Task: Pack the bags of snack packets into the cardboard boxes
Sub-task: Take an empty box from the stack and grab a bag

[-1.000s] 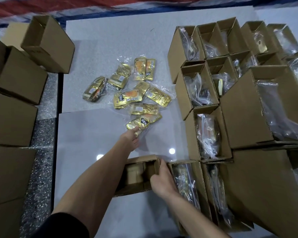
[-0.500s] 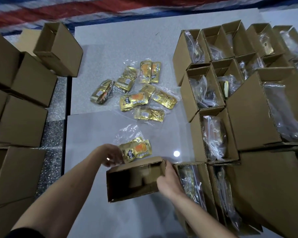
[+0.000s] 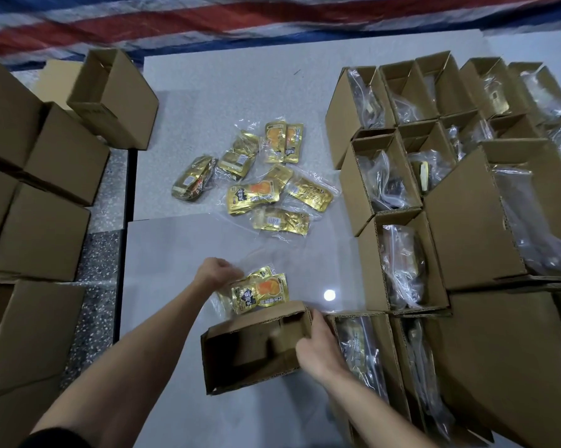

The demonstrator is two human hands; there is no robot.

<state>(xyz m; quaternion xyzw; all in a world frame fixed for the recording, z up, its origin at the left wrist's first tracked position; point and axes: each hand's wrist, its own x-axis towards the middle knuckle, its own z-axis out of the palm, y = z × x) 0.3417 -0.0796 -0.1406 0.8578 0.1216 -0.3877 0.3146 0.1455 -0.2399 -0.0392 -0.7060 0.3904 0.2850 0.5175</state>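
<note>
My left hand (image 3: 217,273) grips a clear bag of gold snack packets (image 3: 260,292) just above the far rim of an open cardboard box (image 3: 240,350). That box is empty inside and tilted toward me. My right hand (image 3: 318,347) holds its right end wall. Several more clear bags of gold packets (image 3: 256,179) lie loose in the middle of the white table (image 3: 188,253).
Several open boxes with bags inside (image 3: 402,260) stand packed together along the right side. Empty and closed cardboard boxes (image 3: 46,221) are stacked on the left, one open box (image 3: 111,95) on top at the back. A striped tarp (image 3: 272,17) lies beyond the table.
My left hand took a bag from the near edge of the pile and drew it back to the box. My right hand tilted the box's opening toward me.
</note>
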